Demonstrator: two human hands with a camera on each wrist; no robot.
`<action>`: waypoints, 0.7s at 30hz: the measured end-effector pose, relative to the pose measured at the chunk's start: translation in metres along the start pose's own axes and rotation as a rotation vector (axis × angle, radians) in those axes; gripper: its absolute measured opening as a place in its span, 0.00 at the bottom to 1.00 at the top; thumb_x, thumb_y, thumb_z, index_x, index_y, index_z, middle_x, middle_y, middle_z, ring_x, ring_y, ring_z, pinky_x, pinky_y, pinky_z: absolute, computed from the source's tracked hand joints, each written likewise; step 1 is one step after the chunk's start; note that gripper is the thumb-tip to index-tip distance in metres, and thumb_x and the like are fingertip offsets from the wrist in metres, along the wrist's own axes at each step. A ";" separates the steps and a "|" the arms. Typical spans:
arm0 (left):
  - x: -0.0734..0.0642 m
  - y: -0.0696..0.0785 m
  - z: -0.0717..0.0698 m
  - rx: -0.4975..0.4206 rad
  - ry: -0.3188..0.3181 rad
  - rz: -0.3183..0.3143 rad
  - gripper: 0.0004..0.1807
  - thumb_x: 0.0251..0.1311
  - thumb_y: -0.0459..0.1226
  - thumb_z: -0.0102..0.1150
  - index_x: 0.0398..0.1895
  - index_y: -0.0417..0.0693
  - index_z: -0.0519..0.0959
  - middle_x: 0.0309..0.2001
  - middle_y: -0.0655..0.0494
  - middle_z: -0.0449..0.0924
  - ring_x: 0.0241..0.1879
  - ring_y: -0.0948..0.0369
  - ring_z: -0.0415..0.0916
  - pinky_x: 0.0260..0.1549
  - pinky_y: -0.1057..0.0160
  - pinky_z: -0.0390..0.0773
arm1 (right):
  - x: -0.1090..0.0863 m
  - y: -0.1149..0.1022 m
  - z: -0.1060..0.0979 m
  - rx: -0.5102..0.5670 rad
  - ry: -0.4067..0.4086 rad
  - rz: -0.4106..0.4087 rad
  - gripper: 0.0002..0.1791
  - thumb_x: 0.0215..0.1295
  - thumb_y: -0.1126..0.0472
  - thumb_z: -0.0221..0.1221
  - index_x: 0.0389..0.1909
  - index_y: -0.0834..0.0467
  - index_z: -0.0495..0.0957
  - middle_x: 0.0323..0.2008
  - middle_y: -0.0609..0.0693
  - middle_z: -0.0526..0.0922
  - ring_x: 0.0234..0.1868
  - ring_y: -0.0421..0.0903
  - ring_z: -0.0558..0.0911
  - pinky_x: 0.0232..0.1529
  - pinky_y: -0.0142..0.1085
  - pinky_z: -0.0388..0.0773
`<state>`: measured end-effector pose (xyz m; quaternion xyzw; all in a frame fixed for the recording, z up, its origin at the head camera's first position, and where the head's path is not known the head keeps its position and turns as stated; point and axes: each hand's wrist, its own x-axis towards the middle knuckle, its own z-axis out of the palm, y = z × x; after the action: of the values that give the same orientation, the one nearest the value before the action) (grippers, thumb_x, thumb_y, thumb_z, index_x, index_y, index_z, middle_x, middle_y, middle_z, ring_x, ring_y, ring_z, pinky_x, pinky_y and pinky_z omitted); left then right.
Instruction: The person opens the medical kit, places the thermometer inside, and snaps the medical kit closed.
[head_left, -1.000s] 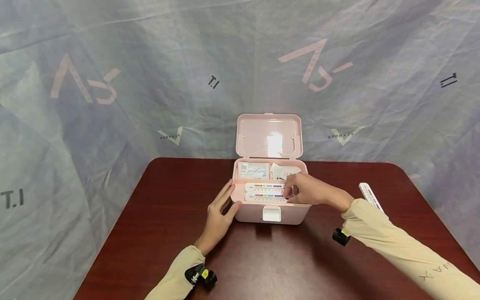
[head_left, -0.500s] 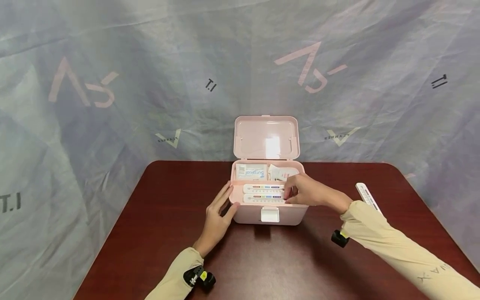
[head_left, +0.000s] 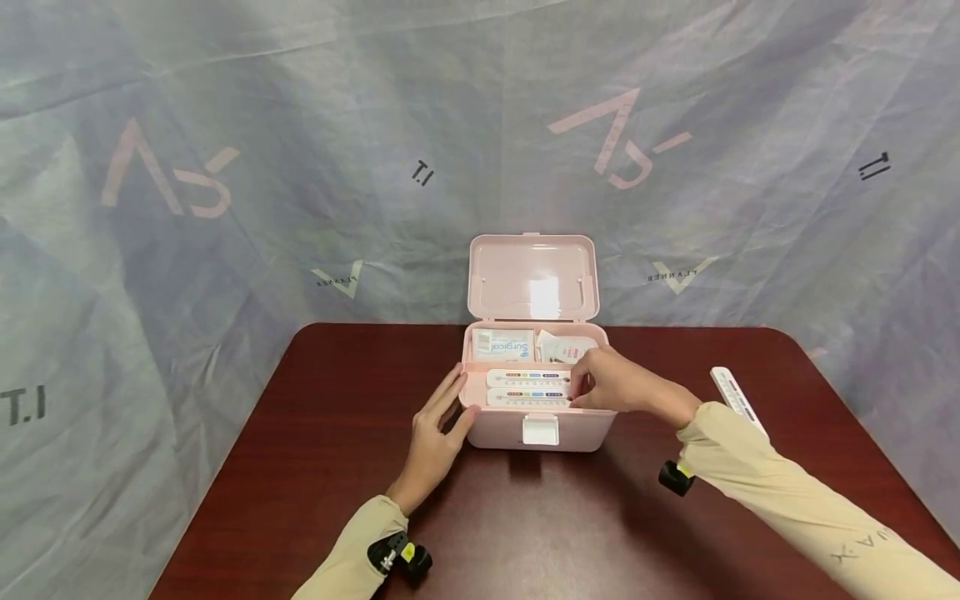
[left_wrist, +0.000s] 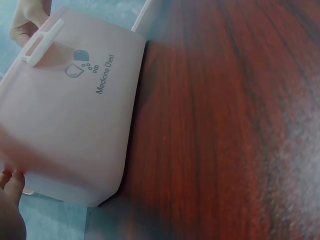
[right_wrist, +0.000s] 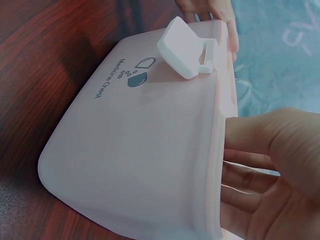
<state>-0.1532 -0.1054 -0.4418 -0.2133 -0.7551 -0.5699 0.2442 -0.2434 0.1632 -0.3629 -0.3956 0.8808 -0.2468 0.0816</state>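
Observation:
A pink medicine chest stands with its lid raised. Two white strip thermometers with coloured bands lie in its front compartment, a rear thermometer and a front thermometer. My right hand reaches over the chest's right end and pinches the front thermometer by its right end; the fingertips are partly hidden. At the left end, my left hand steadies the chest with fairly straight fingers along its side and the thumb at the front corner. The white latch sticks out from the front wall.
Behind the thermometers, a surgical packet and another white packet fill the rear compartments. A third thermometer lies on the dark red table, beyond my right sleeve. A grey printed cloth hangs behind the table.
The head view has shifted slightly. Both hands stay at the chest; the right hand's fingers shift only a little at the thermometers' right ends.

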 end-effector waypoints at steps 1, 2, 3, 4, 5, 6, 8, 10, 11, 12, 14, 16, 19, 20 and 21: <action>0.000 0.000 0.000 0.000 -0.001 -0.002 0.26 0.59 0.26 0.59 0.61 0.25 0.66 0.65 0.33 0.61 0.64 0.41 0.61 0.53 0.49 0.70 | 0.000 0.000 0.000 -0.004 0.003 -0.005 0.06 0.46 0.69 0.70 0.18 0.58 0.83 0.17 0.43 0.78 0.18 0.37 0.72 0.19 0.28 0.71; 0.000 0.000 0.000 0.001 -0.001 -0.004 0.26 0.60 0.26 0.59 0.61 0.25 0.66 0.66 0.33 0.61 0.64 0.41 0.61 0.53 0.49 0.70 | 0.000 0.000 0.001 -0.007 0.007 -0.006 0.06 0.46 0.69 0.71 0.18 0.58 0.83 0.17 0.43 0.78 0.19 0.37 0.72 0.19 0.28 0.71; 0.000 0.000 0.000 0.002 -0.002 -0.007 0.26 0.60 0.26 0.58 0.61 0.25 0.66 0.66 0.34 0.61 0.64 0.41 0.61 0.53 0.49 0.70 | -0.001 0.000 0.001 -0.012 0.011 -0.011 0.06 0.46 0.68 0.71 0.18 0.57 0.83 0.17 0.43 0.78 0.19 0.37 0.72 0.19 0.28 0.71; -0.001 -0.001 0.000 0.002 -0.002 -0.011 0.26 0.60 0.27 0.58 0.62 0.26 0.66 0.66 0.34 0.61 0.64 0.42 0.60 0.54 0.49 0.70 | -0.001 0.000 0.001 -0.019 0.016 -0.015 0.06 0.46 0.68 0.71 0.18 0.57 0.83 0.17 0.42 0.77 0.18 0.37 0.73 0.18 0.28 0.71; -0.001 -0.001 0.000 0.003 -0.003 -0.015 0.26 0.60 0.27 0.58 0.62 0.26 0.66 0.66 0.35 0.61 0.65 0.42 0.60 0.54 0.48 0.70 | -0.001 0.001 0.001 -0.025 0.020 -0.023 0.06 0.46 0.68 0.71 0.19 0.56 0.83 0.17 0.42 0.77 0.18 0.37 0.73 0.19 0.28 0.71; -0.001 -0.001 0.000 0.003 -0.005 -0.017 0.26 0.61 0.27 0.58 0.62 0.26 0.66 0.66 0.35 0.61 0.65 0.43 0.60 0.54 0.48 0.70 | -0.002 0.001 0.000 -0.029 0.028 -0.033 0.07 0.46 0.67 0.71 0.19 0.55 0.83 0.17 0.41 0.77 0.18 0.36 0.73 0.19 0.28 0.71; -0.001 -0.001 0.000 -0.002 -0.007 -0.024 0.27 0.61 0.27 0.58 0.62 0.27 0.66 0.67 0.37 0.60 0.65 0.43 0.60 0.54 0.48 0.70 | -0.003 0.001 -0.001 -0.029 0.049 -0.060 0.07 0.46 0.67 0.71 0.19 0.55 0.82 0.17 0.40 0.76 0.18 0.37 0.74 0.18 0.28 0.72; -0.001 -0.001 0.000 -0.009 -0.006 -0.027 0.27 0.61 0.27 0.58 0.62 0.27 0.66 0.67 0.37 0.60 0.65 0.44 0.60 0.54 0.48 0.70 | -0.005 0.002 -0.002 -0.022 0.070 -0.080 0.07 0.47 0.67 0.71 0.20 0.54 0.81 0.17 0.40 0.77 0.19 0.37 0.75 0.19 0.28 0.72; -0.001 -0.001 0.000 -0.014 -0.005 -0.027 0.27 0.61 0.27 0.58 0.62 0.27 0.66 0.67 0.37 0.60 0.65 0.43 0.60 0.54 0.47 0.70 | -0.006 0.002 -0.002 -0.015 0.079 -0.090 0.07 0.47 0.67 0.71 0.20 0.54 0.81 0.18 0.41 0.77 0.20 0.38 0.75 0.19 0.29 0.73; -0.001 -0.002 0.000 -0.017 -0.004 -0.025 0.26 0.61 0.27 0.58 0.62 0.26 0.66 0.67 0.36 0.60 0.65 0.43 0.60 0.54 0.47 0.70 | -0.006 0.002 -0.003 -0.008 0.087 -0.096 0.07 0.47 0.67 0.70 0.21 0.55 0.81 0.18 0.41 0.78 0.20 0.38 0.75 0.19 0.29 0.73; -0.001 -0.002 0.000 -0.023 0.000 -0.021 0.26 0.60 0.26 0.58 0.62 0.26 0.66 0.66 0.35 0.60 0.65 0.43 0.60 0.54 0.47 0.70 | -0.008 0.003 -0.003 0.000 0.098 -0.099 0.07 0.48 0.67 0.70 0.23 0.55 0.81 0.20 0.42 0.78 0.22 0.39 0.76 0.20 0.29 0.73; -0.001 -0.002 0.000 -0.021 -0.001 -0.020 0.26 0.60 0.26 0.58 0.62 0.26 0.66 0.66 0.35 0.60 0.65 0.43 0.60 0.54 0.47 0.70 | -0.009 0.002 -0.003 0.006 0.111 -0.096 0.07 0.48 0.67 0.70 0.25 0.56 0.81 0.22 0.43 0.79 0.23 0.40 0.77 0.21 0.30 0.74; -0.001 -0.001 0.000 -0.016 -0.005 -0.022 0.26 0.61 0.27 0.58 0.62 0.27 0.66 0.66 0.35 0.60 0.65 0.43 0.60 0.54 0.48 0.70 | -0.012 0.001 -0.003 0.001 0.141 -0.100 0.07 0.48 0.68 0.70 0.28 0.57 0.81 0.24 0.44 0.80 0.25 0.40 0.77 0.23 0.30 0.75; -0.001 -0.001 0.000 -0.014 -0.006 -0.023 0.27 0.61 0.27 0.58 0.62 0.27 0.66 0.66 0.35 0.60 0.65 0.43 0.60 0.54 0.48 0.70 | -0.012 0.001 -0.004 -0.004 0.152 -0.099 0.08 0.48 0.68 0.70 0.28 0.58 0.81 0.25 0.44 0.80 0.25 0.40 0.77 0.23 0.30 0.75; -0.001 -0.001 0.000 -0.012 -0.006 -0.024 0.26 0.61 0.27 0.58 0.62 0.27 0.66 0.66 0.35 0.60 0.65 0.43 0.60 0.54 0.47 0.70 | -0.013 0.001 -0.004 -0.004 0.162 -0.098 0.08 0.48 0.69 0.70 0.29 0.58 0.81 0.25 0.44 0.80 0.25 0.40 0.77 0.22 0.30 0.75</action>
<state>-0.1531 -0.1058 -0.4430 -0.2071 -0.7550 -0.5766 0.2338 -0.2364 0.1748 -0.3606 -0.4170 0.8648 -0.2798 -0.0028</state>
